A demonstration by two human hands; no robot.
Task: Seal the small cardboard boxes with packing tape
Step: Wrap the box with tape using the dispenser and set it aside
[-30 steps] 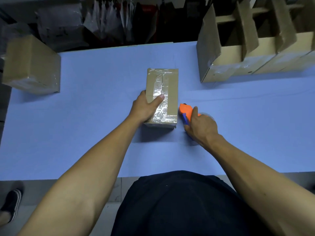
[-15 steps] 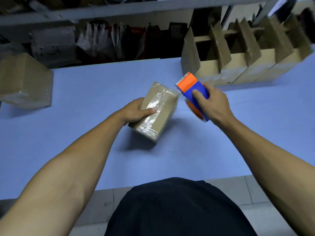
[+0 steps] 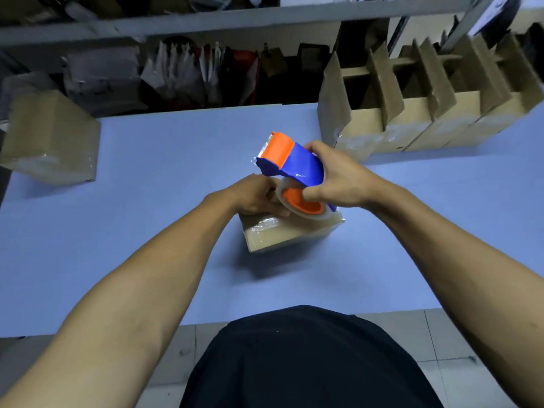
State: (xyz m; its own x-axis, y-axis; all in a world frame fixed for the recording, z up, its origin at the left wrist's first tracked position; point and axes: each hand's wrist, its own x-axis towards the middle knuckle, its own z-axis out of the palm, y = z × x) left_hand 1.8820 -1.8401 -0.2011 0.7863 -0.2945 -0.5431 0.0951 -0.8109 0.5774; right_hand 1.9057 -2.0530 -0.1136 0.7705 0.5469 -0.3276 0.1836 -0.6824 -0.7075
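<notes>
Hands meet above a small taped cardboard box [image 3: 290, 234] at the blue table's [image 3: 147, 160] centre: right hand [image 3: 338, 181] grips a tape dispenser [image 3: 291, 166], left hand [image 3: 256, 195] curls onto the box top.

You are looking at nothing readable here. No text, label, brand or number is showing clearly enough to make out on any box, tool or shelf item.

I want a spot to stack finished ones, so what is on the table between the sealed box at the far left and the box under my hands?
In the head view, only bare blue table shows between the sealed box and the small box.
</notes>
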